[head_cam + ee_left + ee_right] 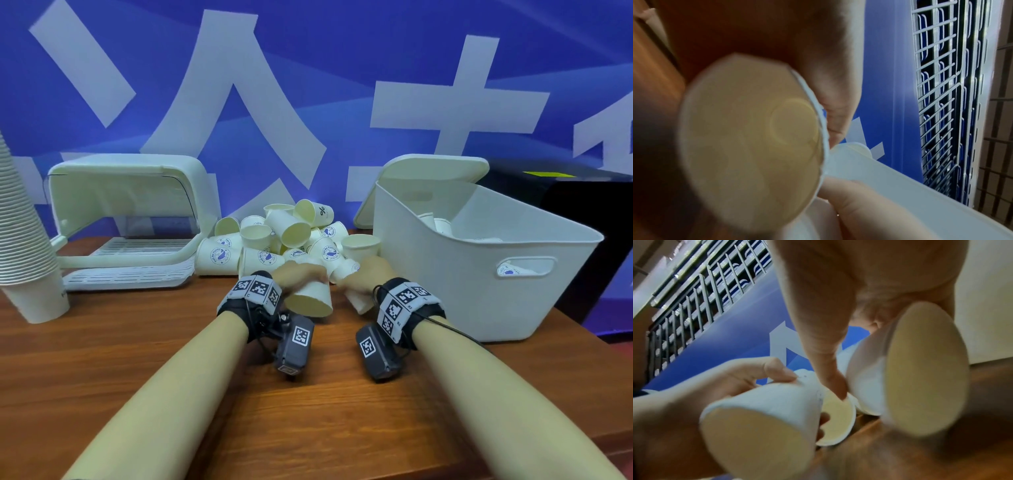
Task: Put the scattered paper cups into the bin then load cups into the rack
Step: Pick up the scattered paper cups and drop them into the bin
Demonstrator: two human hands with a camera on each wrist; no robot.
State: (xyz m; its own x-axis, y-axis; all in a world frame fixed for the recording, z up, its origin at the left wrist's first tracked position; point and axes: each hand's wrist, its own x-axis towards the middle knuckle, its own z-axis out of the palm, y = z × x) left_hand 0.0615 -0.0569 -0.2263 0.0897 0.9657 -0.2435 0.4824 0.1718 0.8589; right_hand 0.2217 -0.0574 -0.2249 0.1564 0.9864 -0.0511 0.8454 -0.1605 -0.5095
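Observation:
Both hands work at the front of a pile of white paper cups (pixel 274 236) on the wooden table. My left hand (pixel 301 278) grips one paper cup (pixel 310 303) on its side, mouth facing me; in the left wrist view that cup's mouth (pixel 750 142) fills the frame between curled fingers (pixel 838 100). My right hand (pixel 367 274) grips another cup (pixel 356 298), which the right wrist view shows large (pixel 920 369) under the palm. The white bin (pixel 479 274) stands to the right, the white rack (pixel 130 222) to the left with its lid raised.
A tall stack of nested cups (pixel 24 240) stands at the table's far left. Some cups lie inside the bin. The bin's lid (pixel 428 178) leans behind it. A blue banner wall closes the back. Bare wood lies in front of the hands.

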